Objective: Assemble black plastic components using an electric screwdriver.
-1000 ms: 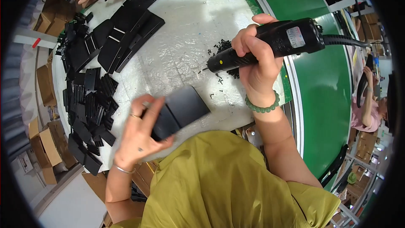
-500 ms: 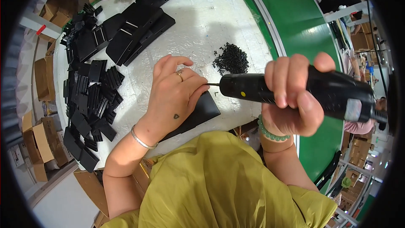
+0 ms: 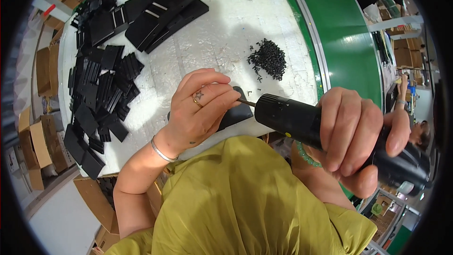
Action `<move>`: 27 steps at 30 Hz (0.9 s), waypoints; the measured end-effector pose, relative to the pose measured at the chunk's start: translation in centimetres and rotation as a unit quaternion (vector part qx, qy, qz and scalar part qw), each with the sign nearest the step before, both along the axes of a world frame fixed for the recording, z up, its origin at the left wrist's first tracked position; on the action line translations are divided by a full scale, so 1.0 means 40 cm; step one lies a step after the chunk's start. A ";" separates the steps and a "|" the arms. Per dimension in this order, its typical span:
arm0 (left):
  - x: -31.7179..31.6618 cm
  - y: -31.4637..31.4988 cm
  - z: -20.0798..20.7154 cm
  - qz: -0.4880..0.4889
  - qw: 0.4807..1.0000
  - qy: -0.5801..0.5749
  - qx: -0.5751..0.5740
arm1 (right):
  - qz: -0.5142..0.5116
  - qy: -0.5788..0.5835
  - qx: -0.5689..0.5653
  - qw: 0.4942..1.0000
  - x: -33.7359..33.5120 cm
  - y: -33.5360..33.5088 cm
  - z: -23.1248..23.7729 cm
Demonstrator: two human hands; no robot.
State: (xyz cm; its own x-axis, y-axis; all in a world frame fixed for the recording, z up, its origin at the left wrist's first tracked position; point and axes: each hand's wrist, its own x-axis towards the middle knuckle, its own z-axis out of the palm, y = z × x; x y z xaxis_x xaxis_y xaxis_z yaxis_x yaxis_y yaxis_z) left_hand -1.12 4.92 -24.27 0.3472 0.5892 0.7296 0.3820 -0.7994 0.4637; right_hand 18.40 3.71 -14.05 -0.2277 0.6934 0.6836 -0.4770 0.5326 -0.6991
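My right hand (image 3: pixel 351 134) is wrapped around a black electric screwdriver (image 3: pixel 290 118), held slanting with its nose to the left. Its thin bit (image 3: pixel 247 102) reaches the fingertips of my left hand (image 3: pixel 200 106). Those fingers are closed in a pinch at the bit's end; whatever sits between them is hidden. Under the left hand, at the table's near edge, lies a flat black panel (image 3: pixel 237 114), partly covered by the hand. A heap of small black screws (image 3: pixel 269 60) rests beyond the screwdriver, with a few loose ones on its near side.
Large black panels (image 3: pixel 163 12) are stacked at the far left of the white tabletop (image 3: pixel 224 38). Piles of smaller black parts (image 3: pixel 101 87) line its left side. A green surface with a metal rail (image 3: pixel 311 33) runs along the right. Cardboard boxes (image 3: pixel 42 137) stand beyond the left edge.
The screwdriver and my right hand have moved nearer and to the right, and the tool now slants more. My left hand stays pinched at the bit. Another person's hands have left the view.
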 end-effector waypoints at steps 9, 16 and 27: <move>-0.155 -0.044 -0.011 0.110 0.969 0.098 -0.198 | 0.050 -0.062 -0.032 0.996 -0.094 0.014 -0.093; -0.100 -0.078 -0.015 0.122 0.936 0.113 -0.310 | 0.109 -0.040 -0.062 0.991 -0.127 0.011 -0.109; -0.088 -0.054 -0.051 0.040 0.872 0.153 -0.464 | 0.008 -0.175 -0.122 0.977 -0.190 -0.002 -0.095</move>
